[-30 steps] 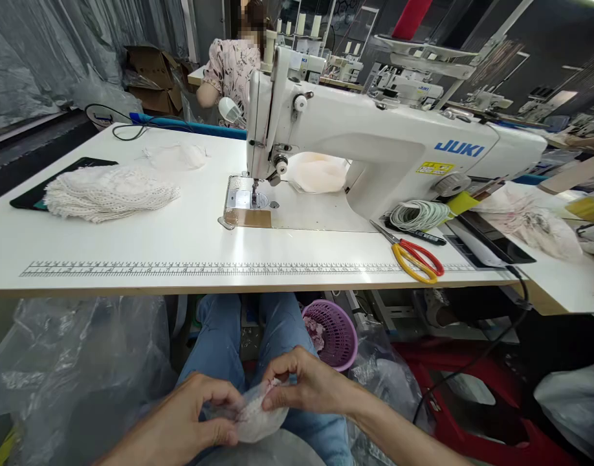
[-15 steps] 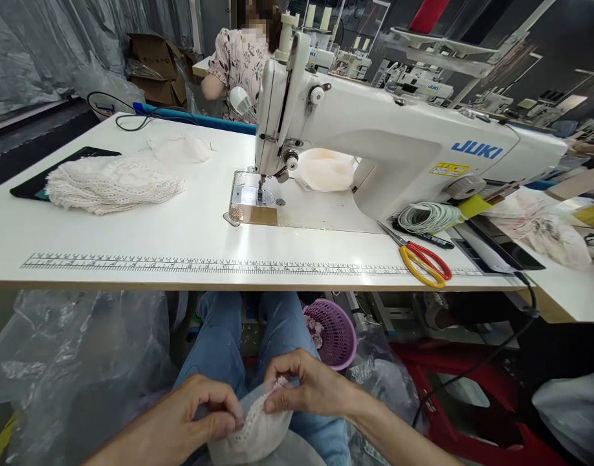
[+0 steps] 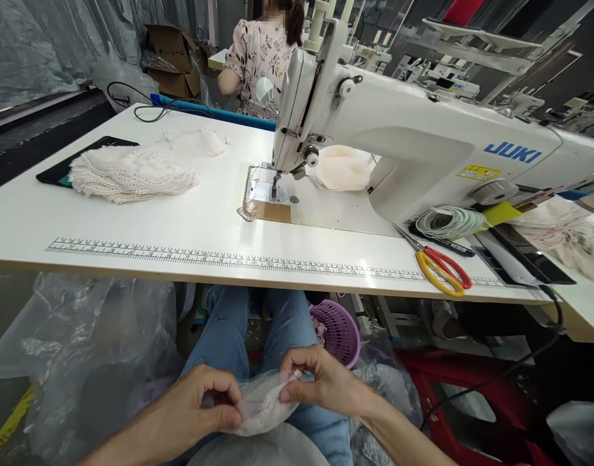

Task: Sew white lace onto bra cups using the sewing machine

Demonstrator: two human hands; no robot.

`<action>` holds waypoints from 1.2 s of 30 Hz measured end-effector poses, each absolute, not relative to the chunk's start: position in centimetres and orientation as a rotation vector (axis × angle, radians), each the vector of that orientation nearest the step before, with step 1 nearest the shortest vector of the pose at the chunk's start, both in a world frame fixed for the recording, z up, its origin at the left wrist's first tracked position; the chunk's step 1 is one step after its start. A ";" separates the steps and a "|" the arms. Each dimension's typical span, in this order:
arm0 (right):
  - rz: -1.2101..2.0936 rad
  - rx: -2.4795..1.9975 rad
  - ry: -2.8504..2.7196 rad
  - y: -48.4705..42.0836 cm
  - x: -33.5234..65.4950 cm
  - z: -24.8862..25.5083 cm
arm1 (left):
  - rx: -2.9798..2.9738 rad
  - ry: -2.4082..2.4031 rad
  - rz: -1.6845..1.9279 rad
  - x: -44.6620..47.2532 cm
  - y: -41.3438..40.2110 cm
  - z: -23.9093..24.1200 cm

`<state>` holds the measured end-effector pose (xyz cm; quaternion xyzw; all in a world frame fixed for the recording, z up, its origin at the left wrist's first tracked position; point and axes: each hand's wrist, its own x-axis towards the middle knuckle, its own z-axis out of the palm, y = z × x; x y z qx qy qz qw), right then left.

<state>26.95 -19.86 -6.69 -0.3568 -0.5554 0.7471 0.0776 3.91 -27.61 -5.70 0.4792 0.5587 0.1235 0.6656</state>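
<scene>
Over my lap, below the table edge, both hands pinch a small white lace piece (image 3: pixel 263 408). My left hand (image 3: pixel 200 408) grips its left side with thumb and fingers closed. My right hand (image 3: pixel 321 385) pinches its upper right edge. A clear plastic bag lies on my jeans under the piece. Above stands the white JUKI sewing machine (image 3: pixel 413 142) on the white table (image 3: pixel 190 226), its needle area (image 3: pixel 274 188) unoccupied.
A stack of white lace pieces (image 3: pixel 132 173) lies at the table's left. Red and yellow scissors (image 3: pixel 440 266) and a coil of cord (image 3: pixel 447 221) lie at the right. A purple basket (image 3: pixel 338 330) stands under the table. Another person (image 3: pixel 261 58) sits beyond.
The view has shifted a little left and down. My hands keep working the lace piece in my lap, with the fingers slightly rearranged.
</scene>
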 end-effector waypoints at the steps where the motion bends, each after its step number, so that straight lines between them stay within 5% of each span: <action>1: 2.252 -1.056 -1.655 -19.8 27.0 -6.7 | 1.056 1.253 0.298 3.9 -27.7 -5.8; 24: 2.155 -1.058 -1.933 -20.3 25.6 -5.5 | 0.919 1.089 0.379 4.6 -26.8 -5.8; 36: 1.774 -1.141 -2.344 -20.6 26.0 -5.0 | 1.114 1.274 0.344 6.5 -26.6 -6.5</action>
